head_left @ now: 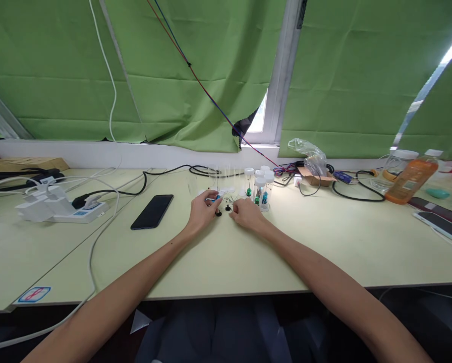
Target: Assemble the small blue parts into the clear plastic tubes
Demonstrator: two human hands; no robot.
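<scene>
My left hand is closed, its thumb and fingers around a small shiny blue piece with a thin dark rod standing up from it. Facing it, my right hand is curled shut; whatever its fingertips hold is hidden. Between the hands a small black part rests on the table, with thin pale strands behind it. Another small black part shows by my left thumb. Close behind my right hand stand several clear tubes with white caps, holding green and blue pieces.
Clear open tubes stand behind my hands. A black phone lies to the left, near a white power strip with cables. Rightward are a cardboard box with a plastic bag, an orange drink bottle and a white phone.
</scene>
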